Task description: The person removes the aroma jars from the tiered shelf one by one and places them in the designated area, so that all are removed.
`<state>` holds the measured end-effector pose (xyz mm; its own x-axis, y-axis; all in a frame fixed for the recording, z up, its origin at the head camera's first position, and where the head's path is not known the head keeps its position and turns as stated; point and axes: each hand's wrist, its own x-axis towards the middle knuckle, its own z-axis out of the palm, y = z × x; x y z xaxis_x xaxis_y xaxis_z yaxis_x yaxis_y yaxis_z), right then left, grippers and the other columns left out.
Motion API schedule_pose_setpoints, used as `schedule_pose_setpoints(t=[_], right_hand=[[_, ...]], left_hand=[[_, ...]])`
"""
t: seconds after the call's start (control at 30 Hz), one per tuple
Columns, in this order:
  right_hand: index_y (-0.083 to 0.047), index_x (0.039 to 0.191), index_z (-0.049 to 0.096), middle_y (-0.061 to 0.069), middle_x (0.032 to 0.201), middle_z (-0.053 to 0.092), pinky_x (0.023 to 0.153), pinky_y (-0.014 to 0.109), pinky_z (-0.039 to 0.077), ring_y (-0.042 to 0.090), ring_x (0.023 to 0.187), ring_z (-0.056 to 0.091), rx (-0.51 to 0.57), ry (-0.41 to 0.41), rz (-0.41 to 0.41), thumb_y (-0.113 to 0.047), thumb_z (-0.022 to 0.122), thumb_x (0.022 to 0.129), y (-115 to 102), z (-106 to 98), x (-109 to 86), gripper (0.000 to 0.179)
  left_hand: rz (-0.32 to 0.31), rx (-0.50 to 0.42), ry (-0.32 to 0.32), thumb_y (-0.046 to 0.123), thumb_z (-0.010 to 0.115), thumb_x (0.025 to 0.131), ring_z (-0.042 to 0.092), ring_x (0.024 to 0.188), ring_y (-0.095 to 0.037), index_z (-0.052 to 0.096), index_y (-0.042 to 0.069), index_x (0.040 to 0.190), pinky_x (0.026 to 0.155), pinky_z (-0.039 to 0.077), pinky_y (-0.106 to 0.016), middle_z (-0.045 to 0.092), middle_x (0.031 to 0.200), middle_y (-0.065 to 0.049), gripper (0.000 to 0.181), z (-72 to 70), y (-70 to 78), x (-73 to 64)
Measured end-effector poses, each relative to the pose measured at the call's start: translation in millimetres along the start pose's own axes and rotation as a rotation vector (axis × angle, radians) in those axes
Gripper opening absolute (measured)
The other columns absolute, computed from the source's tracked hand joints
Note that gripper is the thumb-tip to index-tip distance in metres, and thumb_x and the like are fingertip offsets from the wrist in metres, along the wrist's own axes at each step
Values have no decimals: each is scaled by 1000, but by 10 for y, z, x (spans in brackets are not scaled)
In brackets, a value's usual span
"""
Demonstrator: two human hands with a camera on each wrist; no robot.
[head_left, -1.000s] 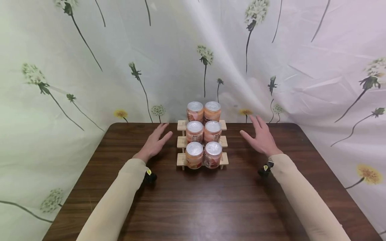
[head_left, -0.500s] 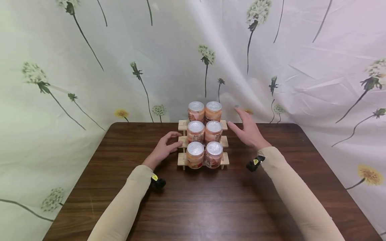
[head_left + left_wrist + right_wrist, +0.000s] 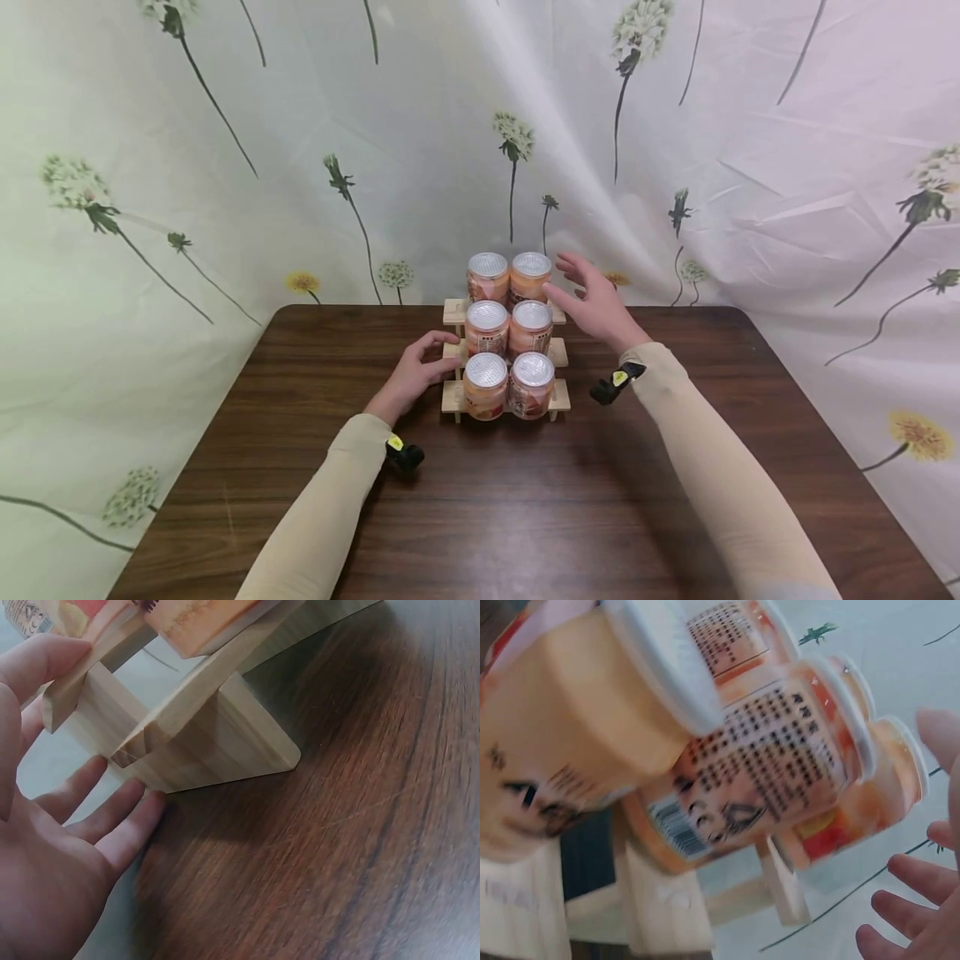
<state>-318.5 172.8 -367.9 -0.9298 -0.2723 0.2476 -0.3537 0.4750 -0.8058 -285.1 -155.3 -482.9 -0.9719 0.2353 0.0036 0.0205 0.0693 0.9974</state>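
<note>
Desk [image 3: 480,533] is dark wood grain, a wide stretch of it at 6 o'clock between me and the rack. Pale wooden rack [image 3: 452,397] stands at 12 from me: three stepped tiers, two jars per tier, all upright, lids ridged and silvery, labels orange-peach. Lowest tier: front left jar [image 3: 485,402], front right jar [image 3: 531,400], side by side. My left hand [image 3: 411,379] is at the rack's 9 o'clock, fingers apart, tips at the side panel; can't tell if they press. Middle tier: middle left jar [image 3: 486,343], middle right jar [image 3: 529,340]; small print and barcode show on the right one. Top tier: back left jar [image 3: 487,288], back right jar [image 3: 528,287]. My right hand [image 3: 600,307] is at the rack's 2 o'clock, fingers apart, just beside the back right jar, narrow gap in the right wrist view. Plank ends stick out past the jars at 9 and 3; more desk lies outward of both hands. Far desk edge runs behind the rack, corners rounded at 10 and 2. Beyond it hangs white cloth [image 3: 435,167] with dandelion print.
</note>
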Motion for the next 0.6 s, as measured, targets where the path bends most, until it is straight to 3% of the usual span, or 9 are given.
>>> schedule_pose_setpoints(t=[0.23,0.6], right_hand=[[-17,162,37,16,158,48,118,58,38,38,147,44,36,-36,-4,-47,72,99,-61,63,121,78],[-15,154,46,9,144,58,113,52,44,32,139,51,88,-40,25,-46,78,94,-136,169,235,75]], left_hand=[[-9,-44,15,11,73,100,62,111,-21,56,4,139,93,58,-40,52,139,-19,43,16,-55,4],[0,-28,27,11,72,100,62,109,-21,58,5,137,90,59,-38,55,135,-18,41,17,-89,24]])
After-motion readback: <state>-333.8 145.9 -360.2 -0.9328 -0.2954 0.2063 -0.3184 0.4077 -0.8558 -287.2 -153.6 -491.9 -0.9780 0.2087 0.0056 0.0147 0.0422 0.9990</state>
